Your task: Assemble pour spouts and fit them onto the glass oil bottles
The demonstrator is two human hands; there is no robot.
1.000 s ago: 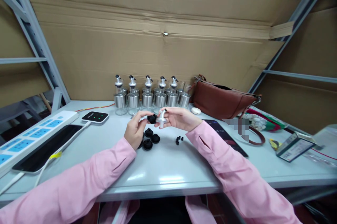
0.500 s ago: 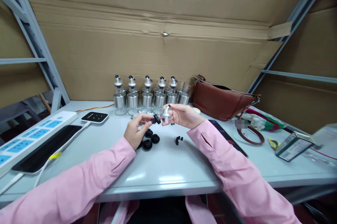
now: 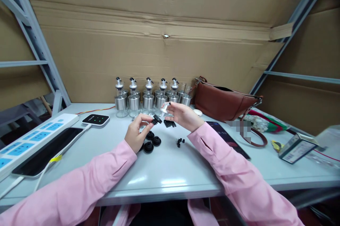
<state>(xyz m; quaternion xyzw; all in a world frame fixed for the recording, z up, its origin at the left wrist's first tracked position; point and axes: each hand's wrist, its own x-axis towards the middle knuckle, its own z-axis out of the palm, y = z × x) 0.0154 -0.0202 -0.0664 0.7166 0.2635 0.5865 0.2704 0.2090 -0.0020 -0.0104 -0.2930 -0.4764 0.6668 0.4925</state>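
Note:
My left hand pinches a small black rubber stopper between thumb and fingertips, held above the table. My right hand holds a silver pourer spout a little above and to the right of the stopper; the two parts are close but apart. Beneath my left hand lie three more black stoppers. A few tiny black caps lie to their right, and a small stack of black pieces sits below my right hand.
Several glass-and-steel oil bottles stand in a row at the back. A brown leather bag, a dark phone and a small box lie on the right. A power strip, black tablet and charger lie on the left.
The two parts were together a second ago. My right hand has lifted the silver spout up and away to the right, while my left hand keeps the black stopper.

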